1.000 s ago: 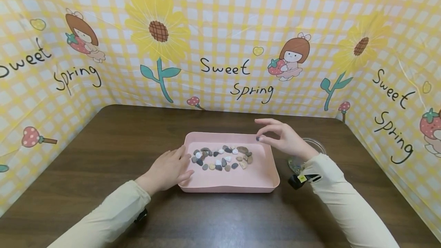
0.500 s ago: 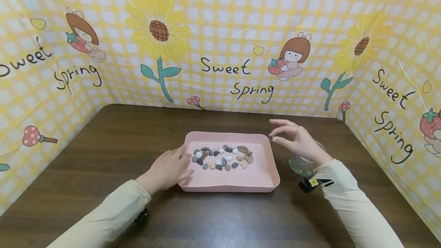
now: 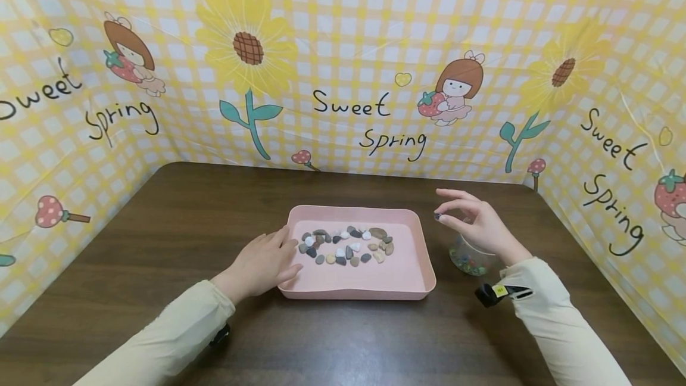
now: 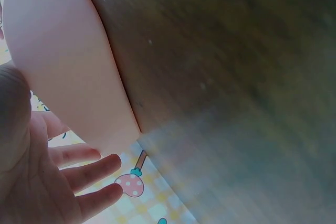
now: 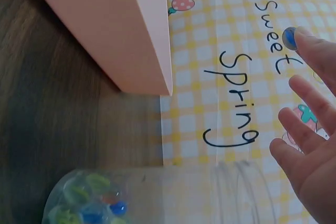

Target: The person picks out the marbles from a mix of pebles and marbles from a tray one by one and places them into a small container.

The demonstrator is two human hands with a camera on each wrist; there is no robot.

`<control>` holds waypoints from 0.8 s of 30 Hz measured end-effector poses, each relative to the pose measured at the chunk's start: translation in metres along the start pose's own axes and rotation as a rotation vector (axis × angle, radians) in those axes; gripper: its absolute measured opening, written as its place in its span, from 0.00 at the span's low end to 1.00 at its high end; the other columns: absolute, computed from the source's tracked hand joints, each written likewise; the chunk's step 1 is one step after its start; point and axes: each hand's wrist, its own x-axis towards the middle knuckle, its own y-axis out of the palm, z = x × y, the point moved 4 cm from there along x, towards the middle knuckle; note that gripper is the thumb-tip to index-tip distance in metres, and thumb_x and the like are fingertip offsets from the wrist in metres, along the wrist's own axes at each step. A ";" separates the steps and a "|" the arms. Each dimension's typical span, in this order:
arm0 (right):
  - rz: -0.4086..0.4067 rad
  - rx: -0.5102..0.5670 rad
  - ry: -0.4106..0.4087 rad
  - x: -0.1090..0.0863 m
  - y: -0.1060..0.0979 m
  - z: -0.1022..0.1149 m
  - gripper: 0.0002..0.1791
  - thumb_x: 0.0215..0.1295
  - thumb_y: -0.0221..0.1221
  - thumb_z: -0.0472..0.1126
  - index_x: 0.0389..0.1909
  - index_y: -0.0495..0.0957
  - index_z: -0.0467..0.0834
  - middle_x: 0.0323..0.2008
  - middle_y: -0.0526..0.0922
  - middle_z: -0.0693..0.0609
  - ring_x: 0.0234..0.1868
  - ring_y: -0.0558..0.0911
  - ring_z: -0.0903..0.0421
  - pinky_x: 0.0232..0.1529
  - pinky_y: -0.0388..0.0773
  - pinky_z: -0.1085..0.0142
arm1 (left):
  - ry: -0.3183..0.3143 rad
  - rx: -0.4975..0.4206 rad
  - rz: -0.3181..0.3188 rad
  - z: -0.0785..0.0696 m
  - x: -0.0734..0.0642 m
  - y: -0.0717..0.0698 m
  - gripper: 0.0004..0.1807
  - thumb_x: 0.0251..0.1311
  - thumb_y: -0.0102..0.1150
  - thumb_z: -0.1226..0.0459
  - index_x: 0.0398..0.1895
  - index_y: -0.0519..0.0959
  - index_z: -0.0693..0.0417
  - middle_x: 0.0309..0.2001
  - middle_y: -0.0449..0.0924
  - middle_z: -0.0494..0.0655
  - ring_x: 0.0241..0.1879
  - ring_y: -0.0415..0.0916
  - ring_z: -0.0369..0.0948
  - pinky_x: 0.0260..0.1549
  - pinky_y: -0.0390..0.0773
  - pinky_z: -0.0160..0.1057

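Observation:
My right hand (image 3: 482, 228) pinches a small dark-blue glass marble (image 3: 437, 217) between thumb and index finger, its other fingers spread. In the right wrist view the marble (image 5: 290, 39) shows blue at the fingertips. Just below that hand stands a clear jar (image 3: 465, 260) holding coloured marbles (image 5: 93, 211), its upper part partly hidden by the hand. On the table a pink tray (image 3: 396, 273) bears several grey, white and tan pebbles (image 3: 355, 247) laid in a curving outline. My left hand (image 3: 261, 264) rests on the tray's left rim, fingers extended.
The brown wooden table (image 3: 343, 344) extends around the tray. A yellow checked cloth (image 3: 348, 46) with printed flowers and lettering rises behind and on both sides.
My right hand has moved right, from over the tray's far right corner to above the jar, still pinching the marble. More of the jar shows. My left hand has stayed in place.

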 end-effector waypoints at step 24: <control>-0.148 0.048 -0.031 -0.033 -0.024 -0.018 0.08 0.56 0.60 0.27 0.39 0.79 0.33 0.55 0.71 0.74 0.52 0.73 0.79 0.55 0.66 0.86 | -0.002 0.012 0.011 0.000 0.000 -0.001 0.30 0.62 0.48 0.48 0.56 0.73 0.62 0.64 0.64 0.67 0.61 0.67 0.58 0.60 0.67 0.56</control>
